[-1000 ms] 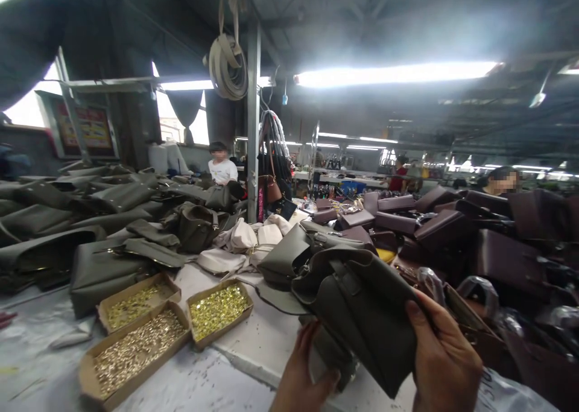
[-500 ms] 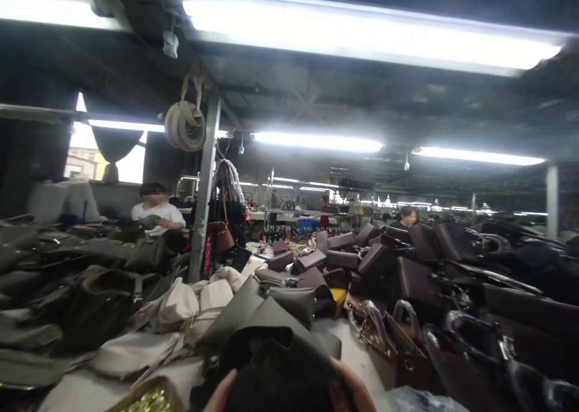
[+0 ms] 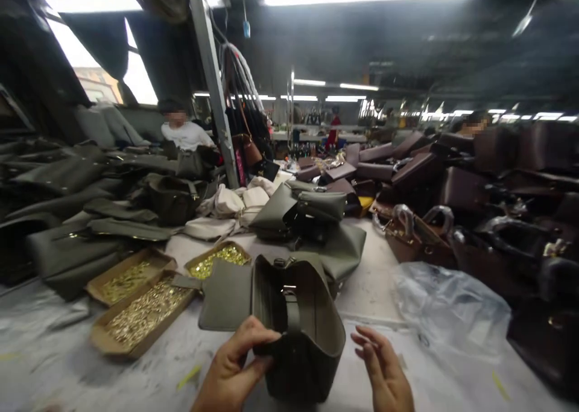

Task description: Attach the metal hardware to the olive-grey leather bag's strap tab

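A dark olive handbag stands on the table before me, its mouth open and its flap laid out to the left. A short strap with a metal buckle shows inside the opening. My left hand pinches the bag's near left edge between thumb and fingers. Just right of the bag, my right hand is apart from it, fingers loosely curved and spread, with nothing in them. Behind it lie more olive bags.
Cardboard trays of small gold metal pieces sit at left, another tray behind them. Clear plastic bag lies at right. Piles of brown bags and olive bags flank the table. A co-worker sits beyond the metal post.
My view has tilted down, bringing the trays and table into sight. The bag was between both hands; now it stands on the table and my right hand is off it.
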The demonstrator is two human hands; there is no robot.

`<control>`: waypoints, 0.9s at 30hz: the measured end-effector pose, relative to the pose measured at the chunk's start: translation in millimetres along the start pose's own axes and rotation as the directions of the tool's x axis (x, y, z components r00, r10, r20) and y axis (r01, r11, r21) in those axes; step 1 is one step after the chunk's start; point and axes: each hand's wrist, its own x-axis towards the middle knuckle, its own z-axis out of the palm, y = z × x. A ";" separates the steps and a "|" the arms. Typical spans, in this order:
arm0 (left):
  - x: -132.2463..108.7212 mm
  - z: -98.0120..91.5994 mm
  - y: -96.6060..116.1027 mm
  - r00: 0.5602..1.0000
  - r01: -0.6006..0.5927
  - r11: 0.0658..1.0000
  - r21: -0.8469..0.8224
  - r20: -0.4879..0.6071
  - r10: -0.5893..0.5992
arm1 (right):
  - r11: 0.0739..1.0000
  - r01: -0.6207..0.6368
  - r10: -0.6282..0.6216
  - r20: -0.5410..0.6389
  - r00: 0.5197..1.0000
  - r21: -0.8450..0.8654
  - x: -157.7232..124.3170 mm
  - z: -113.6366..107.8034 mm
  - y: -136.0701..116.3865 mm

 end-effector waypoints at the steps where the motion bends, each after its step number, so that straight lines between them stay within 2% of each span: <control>1: -4.1 -3.9 3.3 1.000 0.019 0.999 -0.032 0.012 -0.018 | 1.000 0.009 -0.008 0.039 0.999 -0.028 -1.7 -9.0 6.5; 3: -8.7 -8.4 8.0 0.998 0.058 0.994 -0.095 -0.008 -0.059 | 0.990 0.117 -0.105 0.144 0.984 -0.078 -2.3 -21.5 9.3; 5: -11.8 -9.1 9.6 0.994 0.104 0.984 -0.142 -0.017 -0.107 | 0.955 0.277 -0.249 0.224 0.942 -0.107 -0.4 -23.5 -1.7; 9: -17.5 -7.8 11.1 0.988 0.154 0.972 -0.178 -0.002 -0.157 | 0.846 0.516 -0.451 0.340 0.825 -0.131 9.6 -3.1 -46.5; 14: -23.6 -12.0 25.1 0.994 0.101 0.995 -0.020 0.033 -0.100 | 0.838 0.543 -0.429 0.549 0.718 -0.055 41.4 28.9 -88.8; 17: -25.8 -12.2 36.4 0.995 0.070 0.995 0.071 0.062 -0.074 | 0.802 0.589 -0.394 0.655 0.645 -0.098 66.0 52.6 -94.1; 19: -25.5 -11.9 39.8 0.993 0.077 0.993 0.089 0.084 -0.084 | 0.790 0.594 -0.322 0.723 0.611 -0.150 80.1 71.6 -88.2; 21: -24.0 -14.4 37.8 0.991 0.096 0.991 0.097 0.088 -0.105 | 0.815 0.545 -0.239 0.744 0.625 -0.196 90.5 87.8 -74.3; 23: -22.3 -21.5 32.0 0.993 0.062 0.991 0.123 0.093 -0.073 | 0.860 0.464 -0.201 0.697 0.689 -0.211 96.3 95.4 -53.1; 24: -22.0 -26.7 29.2 0.992 0.019 0.991 0.135 0.123 -0.036 | 0.885 0.421 -0.201 0.651 0.732 -0.200 97.6 95.3 -40.4; 27: -24.5 -44.2 27.7 0.962 -0.024 0.998 0.065 0.271 0.006 | 0.951 0.297 -0.196 0.567 0.800 -0.090 98.0 86.2 0.8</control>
